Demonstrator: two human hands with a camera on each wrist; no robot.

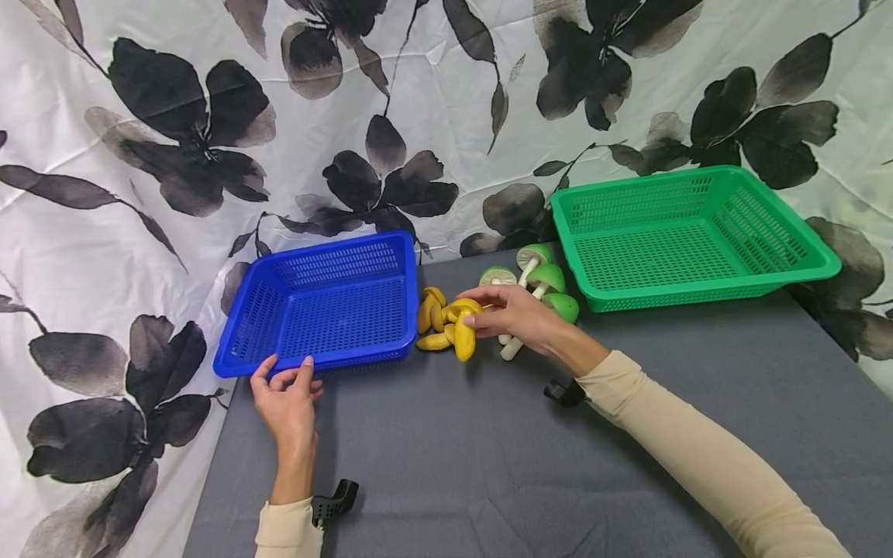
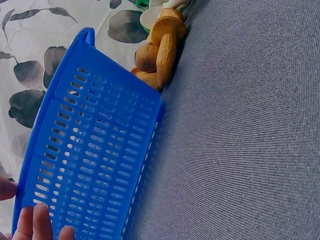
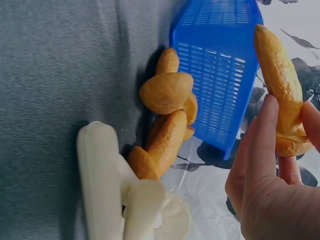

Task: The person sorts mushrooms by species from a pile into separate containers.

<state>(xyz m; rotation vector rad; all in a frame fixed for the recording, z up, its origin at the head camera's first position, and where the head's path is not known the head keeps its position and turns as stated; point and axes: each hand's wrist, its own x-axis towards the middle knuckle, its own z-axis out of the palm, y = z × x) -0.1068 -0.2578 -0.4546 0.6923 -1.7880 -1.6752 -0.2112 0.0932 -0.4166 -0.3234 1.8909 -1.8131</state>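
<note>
1. right hand (image 1: 519,314) pinched a yellow toy banana (image 1: 464,338), lifted just above the banana pile (image 1: 434,316) btwn blue basket (image 1: 328,306) & toy mushrooms (image 1: 540,280).
2. left hand (image 1: 286,395), fingers relaxed, touched the blue basket's near rim.
3. green basket (image 1: 687,236) sat far right on the grey table (image 1: 488,465).

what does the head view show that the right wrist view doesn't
Only the head view shows the green basket, the green-capped mushrooms with their caps, and the left hand touching the blue basket's front rim. Only the right wrist view shows close up how the right hand's fingers pinch one yellow banana, lifted above the table. Both show the blue basket, the pile of bananas beside it, and the grey tabletop.
</note>
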